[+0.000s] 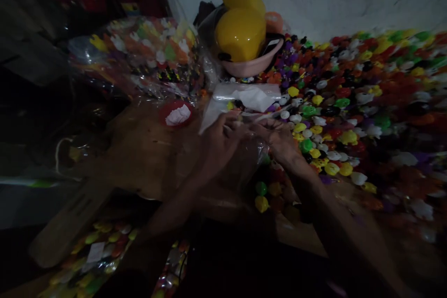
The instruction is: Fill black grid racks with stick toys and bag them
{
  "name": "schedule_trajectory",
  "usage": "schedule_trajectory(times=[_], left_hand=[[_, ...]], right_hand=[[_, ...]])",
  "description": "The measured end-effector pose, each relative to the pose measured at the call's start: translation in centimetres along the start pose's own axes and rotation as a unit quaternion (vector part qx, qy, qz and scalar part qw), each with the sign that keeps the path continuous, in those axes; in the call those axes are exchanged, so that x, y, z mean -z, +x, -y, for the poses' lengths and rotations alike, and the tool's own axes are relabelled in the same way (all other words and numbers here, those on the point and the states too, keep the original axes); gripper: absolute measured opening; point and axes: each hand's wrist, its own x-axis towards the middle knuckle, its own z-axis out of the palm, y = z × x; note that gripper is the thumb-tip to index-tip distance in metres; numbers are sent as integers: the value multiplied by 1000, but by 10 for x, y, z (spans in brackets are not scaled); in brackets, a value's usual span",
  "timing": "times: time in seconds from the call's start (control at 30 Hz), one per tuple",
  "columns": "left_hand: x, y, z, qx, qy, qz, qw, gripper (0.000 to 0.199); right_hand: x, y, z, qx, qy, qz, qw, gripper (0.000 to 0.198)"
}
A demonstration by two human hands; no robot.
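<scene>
In the dim head view, my left hand (223, 137) and my right hand (275, 138) are close together above the table, fingers curled and pinching. Between and below them hangs a thin clear plastic bag (261, 151), pinched at its upper part; its far edge is too dark to follow. Just beyond my fingers lies a stack of clear plastic bags (223, 95) with a crumpled white piece (256, 98) on top. Small colourful plastic toys (307, 123) are heaped right beside my right hand, and a few more toys (261, 204) lie under my right forearm.
A pink basin (253, 66) holding a yellow rounded object (240, 32) stands at the back by the wall. A red dish (177, 114) with white paper sits left of my hands. A large filled plastic bag (146, 56) is behind it. Filled packets (101, 260) lie lower left.
</scene>
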Motion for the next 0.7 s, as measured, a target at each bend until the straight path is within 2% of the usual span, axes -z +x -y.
schedule_trajectory(times=[0.1, 0.27, 0.4, 0.5, 0.6, 0.7], left_hand=[[-14, -8, -4, 64, -88, 65, 992, 34], [-24, -1, 16, 79, -204, 42, 975, 25], [-21, 2, 18, 40, -168, 8, 985, 17], [-19, -1, 13, 8, -108, -13, 994, 20], [-24, -7, 6, -13, -74, -2, 997, 19], [-36, -15, -1, -22, -73, -7, 997, 9]], right_hand=[[-10, 5, -6, -9, -19, 27, 999, 54], [6, 2, -8, -38, -62, 81, 994, 58], [24, -5, 9, 11, -140, 146, 979, 57], [31, -9, 19, 35, -199, 112, 973, 61], [35, -15, 17, 32, -159, 64, 985, 55], [35, -18, 10, 25, -124, 83, 988, 48]])
